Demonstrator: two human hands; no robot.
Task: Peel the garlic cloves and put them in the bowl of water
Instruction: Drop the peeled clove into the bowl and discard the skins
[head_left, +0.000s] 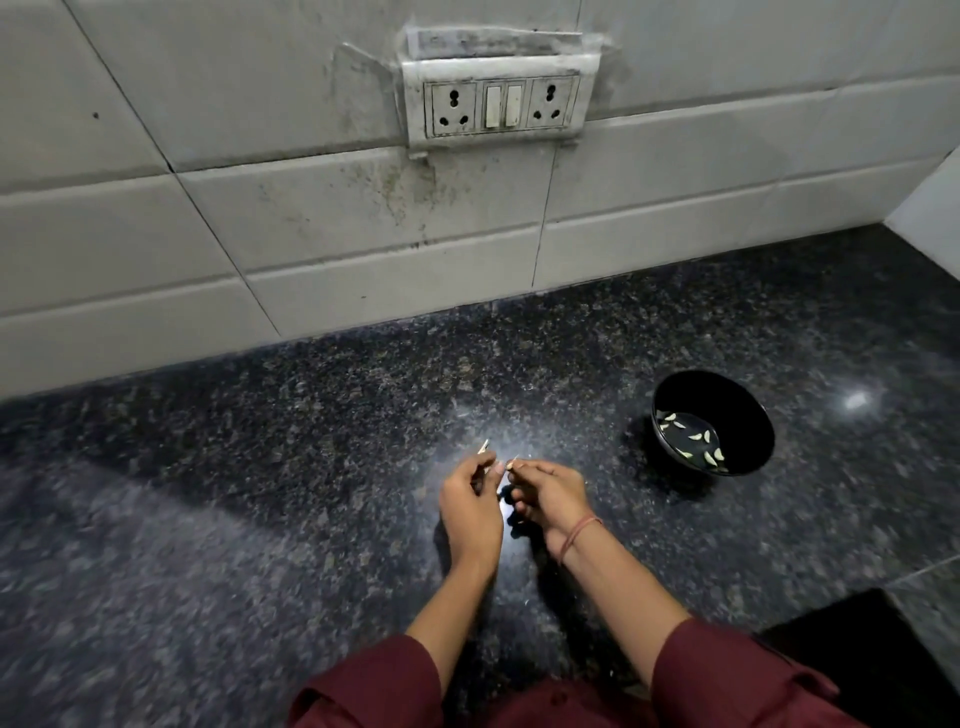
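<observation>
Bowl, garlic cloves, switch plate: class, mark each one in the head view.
bowl (727, 397), head view, inner far wall.
garlic cloves (696, 436), head view, one peeled clove inside the bowl.
switch plate (492, 106), head view, left rocker switch.

The person wears a dark maroon garment. Its loose left sleeve and right sleeve end in folded cuffs partway down the forearms, leaving the rest bare. A thin reddish thread band, wound in a few strands, circles the wrist of the right hand.
</observation>
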